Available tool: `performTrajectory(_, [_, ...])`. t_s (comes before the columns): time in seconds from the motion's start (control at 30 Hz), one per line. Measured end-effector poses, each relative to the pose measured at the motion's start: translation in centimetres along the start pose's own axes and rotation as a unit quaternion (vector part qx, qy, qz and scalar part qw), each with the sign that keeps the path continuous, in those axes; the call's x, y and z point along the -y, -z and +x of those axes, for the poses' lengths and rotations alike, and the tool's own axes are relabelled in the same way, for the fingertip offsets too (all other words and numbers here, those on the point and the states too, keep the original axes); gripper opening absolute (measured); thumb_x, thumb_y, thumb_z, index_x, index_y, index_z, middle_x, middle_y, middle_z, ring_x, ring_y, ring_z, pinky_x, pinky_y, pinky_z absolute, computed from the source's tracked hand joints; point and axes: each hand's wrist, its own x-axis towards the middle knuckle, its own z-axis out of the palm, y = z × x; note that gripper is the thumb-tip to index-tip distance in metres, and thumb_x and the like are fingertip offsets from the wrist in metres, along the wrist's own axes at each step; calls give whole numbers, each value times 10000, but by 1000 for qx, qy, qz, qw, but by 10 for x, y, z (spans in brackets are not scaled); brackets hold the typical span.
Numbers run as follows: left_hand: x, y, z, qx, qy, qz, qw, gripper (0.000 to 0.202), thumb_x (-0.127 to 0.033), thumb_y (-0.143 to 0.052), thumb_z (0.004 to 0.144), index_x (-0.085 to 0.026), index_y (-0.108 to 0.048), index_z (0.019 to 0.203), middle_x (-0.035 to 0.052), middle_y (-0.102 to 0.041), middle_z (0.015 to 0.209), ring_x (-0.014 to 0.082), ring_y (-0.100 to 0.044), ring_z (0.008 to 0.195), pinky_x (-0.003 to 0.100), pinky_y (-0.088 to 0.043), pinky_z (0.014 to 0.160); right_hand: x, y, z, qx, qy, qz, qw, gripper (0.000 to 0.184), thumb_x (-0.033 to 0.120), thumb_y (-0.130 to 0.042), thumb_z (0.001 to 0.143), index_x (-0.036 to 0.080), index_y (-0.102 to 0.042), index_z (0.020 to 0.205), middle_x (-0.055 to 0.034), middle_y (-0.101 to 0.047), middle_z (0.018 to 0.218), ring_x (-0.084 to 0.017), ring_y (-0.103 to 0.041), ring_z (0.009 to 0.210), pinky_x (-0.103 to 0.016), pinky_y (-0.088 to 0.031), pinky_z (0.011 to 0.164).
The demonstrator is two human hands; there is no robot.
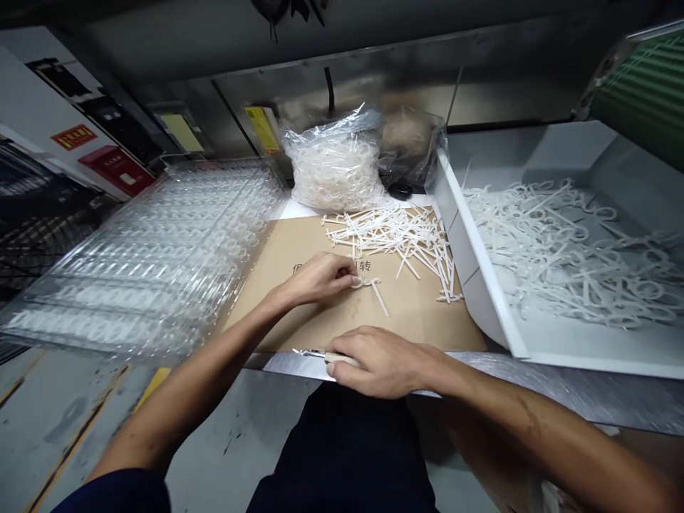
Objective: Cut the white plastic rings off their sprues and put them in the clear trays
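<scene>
I log the left hand (315,279), fingers (342,268) narrow, pinching the looped end of a white plastic moulded piece (378,296), its long stem running from the fingertips toward the lower right across a brown cardboard sheet (427,324); right hand (382,362), farther from it, fingers wrapped round a pale-handled knife (342,360) at the steel bench edge (561,385); loose pile of like pieces (392,235) beyond

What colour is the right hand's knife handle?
The knife handle is cream, in the head view.
</scene>
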Motion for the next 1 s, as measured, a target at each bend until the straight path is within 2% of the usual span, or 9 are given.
performTrajectory(0.13, [11,-12,-18,-41,71,-5,997,209,-286,-575,963,-191,-734,1060,2,-739,786,150,-638,673,250,-408,626,2,-3,-1,11,3,8,1000,225,282,-523,989,184,-568,792,-11,-608,781,-156,-471,708,-307,-347,700])
performTrajectory(0.3, [13,-26,-31,-94,113,22,989,233,-344,-567,983,-192,-737,1032,68,-747,945,206,-665,836,309,-454,749,3,-3,0,19,-1,21,1000,220,282,-520,1007,177,-598,830,-21,-628,791,-159,-486,708,-305,-362,704])
performTrajectory(0.43, [13,-38,-39,-126,109,45,985,330,-448,-649,953,-201,-707,1163,87,-688,1071,239,-645,955,353,-493,826,5,4,-1,27,3,38,999,224,282,-500,1032,171,-634,892,-32,-664,835,-169,-533,738,-310,-395,733])
performTrajectory(0.5, [14,-44,-43,-151,95,45,983,293,-396,-691,932,-195,-706,1145,80,-667,1069,231,-636,968,351,-503,842,6,9,-2,27,7,52,998,217,282,-490,1039,168,-644,936,-39,-677,882,-175,-562,777,-317,-415,774])
performTrajectory(0.57, [14,-46,-49,-193,79,15,978,223,-316,-695,933,-178,-706,1108,63,-660,1023,195,-635,906,331,-509,826,7,14,-4,5,6,76,997,222,289,-478,1046,167,-639,956,-38,-667,901,-180,-574,806,-323,-423,800])
performTrajectory(0.7, [8,-44,-69,-311,41,-67,947,188,-248,-705,933,-168,-706,1103,34,-672,939,139,-620,781,290,-515,747,6,19,-8,-70,-45,153,985,258,339,-437,1081,182,-620,991,-7,-571,826,-169,-524,751,-308,-418,718])
performTrajectory(0.83, [-3,-50,-90,-419,30,-150,895,171,-221,-784,885,-170,-727,1038,43,-706,960,127,-635,786,273,-530,723,4,17,-9,-100,-78,192,973,266,363,-422,1097,204,-588,965,-7,-561,846,-165,-512,752,-297,-415,689])
performTrajectory(0.9, [-6,-57,-96,-458,27,-174,871,196,-197,-818,855,-167,-732,1029,42,-707,951,127,-641,796,270,-535,724,2,16,-9,-103,-91,193,972,274,382,-424,1099,206,-595,978,-11,-566,864,-167,-518,760,-297,-422,691])
performTrajectory(1.0, [-6,-67,-99,-483,26,-197,853,232,-178,-836,837,-165,-741,1048,50,-708,959,137,-659,827,271,-551,724,0,14,-7,-104,-125,193,968,299,417,-419,1103,207,-611,1012,-14,-562,868,-168,-523,748,-295,-433,684])
